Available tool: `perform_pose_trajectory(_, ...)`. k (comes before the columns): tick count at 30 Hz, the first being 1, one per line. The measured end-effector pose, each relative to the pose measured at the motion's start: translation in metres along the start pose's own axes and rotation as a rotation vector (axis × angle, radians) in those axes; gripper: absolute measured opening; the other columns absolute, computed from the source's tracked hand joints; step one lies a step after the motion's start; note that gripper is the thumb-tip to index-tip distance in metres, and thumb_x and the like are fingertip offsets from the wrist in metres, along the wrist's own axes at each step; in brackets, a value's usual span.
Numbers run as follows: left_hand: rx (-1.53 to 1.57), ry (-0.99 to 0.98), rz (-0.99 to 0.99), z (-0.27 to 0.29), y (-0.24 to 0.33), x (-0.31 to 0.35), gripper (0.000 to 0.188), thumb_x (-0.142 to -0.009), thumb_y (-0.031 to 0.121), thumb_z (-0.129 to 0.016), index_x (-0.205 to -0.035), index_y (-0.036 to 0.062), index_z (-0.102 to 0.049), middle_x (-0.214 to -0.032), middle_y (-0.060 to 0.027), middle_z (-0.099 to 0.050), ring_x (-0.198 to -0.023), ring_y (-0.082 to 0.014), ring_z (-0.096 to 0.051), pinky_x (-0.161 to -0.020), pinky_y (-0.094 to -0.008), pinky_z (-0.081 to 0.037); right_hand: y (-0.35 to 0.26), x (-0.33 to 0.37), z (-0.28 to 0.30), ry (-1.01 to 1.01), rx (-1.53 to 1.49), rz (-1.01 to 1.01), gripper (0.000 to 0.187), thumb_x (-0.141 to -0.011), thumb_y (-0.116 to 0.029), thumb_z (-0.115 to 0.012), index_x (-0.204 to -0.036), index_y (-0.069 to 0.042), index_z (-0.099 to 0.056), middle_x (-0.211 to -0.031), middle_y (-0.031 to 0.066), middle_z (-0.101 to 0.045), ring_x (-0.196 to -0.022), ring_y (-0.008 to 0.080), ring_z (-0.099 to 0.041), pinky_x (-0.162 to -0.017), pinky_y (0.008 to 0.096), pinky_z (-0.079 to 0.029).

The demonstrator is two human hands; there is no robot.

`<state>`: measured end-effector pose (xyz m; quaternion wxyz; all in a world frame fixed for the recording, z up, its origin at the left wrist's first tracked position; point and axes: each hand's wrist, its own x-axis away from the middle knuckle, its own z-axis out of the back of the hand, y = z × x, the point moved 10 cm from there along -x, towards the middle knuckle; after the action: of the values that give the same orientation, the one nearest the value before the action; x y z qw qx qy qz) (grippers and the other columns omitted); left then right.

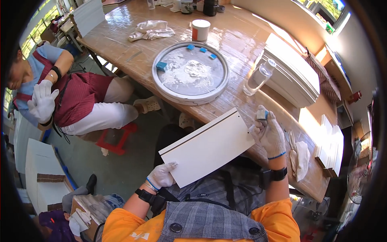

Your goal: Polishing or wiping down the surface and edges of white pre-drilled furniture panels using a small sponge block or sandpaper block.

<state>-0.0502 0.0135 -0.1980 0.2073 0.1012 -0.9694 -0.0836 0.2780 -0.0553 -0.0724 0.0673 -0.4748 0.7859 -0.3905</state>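
A flat white rectangular panel (209, 147) lies tilted across my lap, its far edge at the table's edge. My left hand (161, 175), in a white glove, grips the panel's near left corner. My right hand (269, 133), also gloved, is closed on a small blue-and-white sanding block (262, 115) at the panel's right end. A round grey tray (159, 76) with wet residue and several small blue blocks (161, 66) sits on the wooden table (133, 48) in front of me.
A clear plastic bottle (258, 77) stands right of the tray; a white cup (200, 30) and a crumpled cloth (151, 30) lie beyond. Another cloth (300, 155) lies by my right arm. A seated person in white gloves (42, 101) is at left. White panels are stacked at right (292, 74).
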Motion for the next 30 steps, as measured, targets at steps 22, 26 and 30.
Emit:
perform_pose_trajectory(22, 0.065, 0.014, 0.126, 0.007, -0.021, -0.008, 0.049, -0.091, 0.018, -0.058, -0.134, 0.0011, -0.041, -0.134, -0.0136, -0.05, -0.126, -0.0231, -0.045, -0.108, -0.0401, -0.031, -0.004, -0.024, 0.018, -0.103, 0.222, -0.001, 0.042, -0.097, -0.032, -0.048, -0.132, -0.008, -0.048, -0.103, 0.0038, -0.062, -0.08, 0.0112, -0.055, -0.062, 0.0242, -0.05)
perform_pose_trajectory(26, 0.073, -0.065, 0.093, -0.008, -0.025, -0.001, 0.044, -0.091, 0.016, -0.058, -0.13, 0.0013, -0.044, -0.132, -0.0119, -0.052, -0.122, -0.0216, -0.049, -0.106, -0.0397, -0.034, -0.005, 0.011, -0.036, -0.257, 0.244, -0.063, 0.039, -0.099, -0.028, -0.042, -0.13, -0.006, -0.047, -0.111, 0.0054, -0.06, -0.093, 0.0129, -0.055, -0.075, 0.0262, -0.047)
perform_pose_trajectory(30, 0.095, -0.043, 0.08, -0.003, -0.025, -0.002, 0.045, -0.091, 0.017, -0.058, -0.131, 0.0006, -0.044, -0.132, -0.0124, -0.051, -0.122, -0.0219, -0.049, -0.106, -0.0398, -0.035, -0.009, -0.006, 0.016, -0.216, 0.29, 0.009, 0.047, -0.096, -0.033, -0.049, -0.136, -0.009, -0.045, -0.108, -0.0002, -0.059, -0.089, 0.0071, -0.054, -0.062, 0.0193, -0.043)
